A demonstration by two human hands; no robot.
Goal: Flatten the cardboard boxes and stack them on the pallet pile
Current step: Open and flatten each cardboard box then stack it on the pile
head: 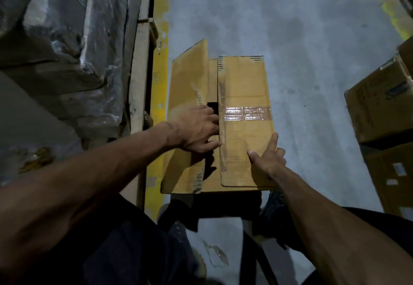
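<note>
A tan cardboard box [243, 88] stands on the grey concrete floor in front of me, top side up. Its right flap lies flat, with a strip of clear tape across it. Its left flap [190, 79] is tilted up at the far end, leaving a dark gap in the middle. My left hand [196, 128] rests on the left flap with its fingertips curled into the gap at the right flap's inner edge. My right hand [268, 157] presses on the right flap near its outer edge, forefinger straight along that edge, thumb spread on the flap.
A wooden pallet [140, 65] with plastic-wrapped goods [73, 45] runs along the left, beside a yellow floor line [159, 88]. More cardboard boxes [384, 114] are stacked at the right edge. My legs and shoes are below the box.
</note>
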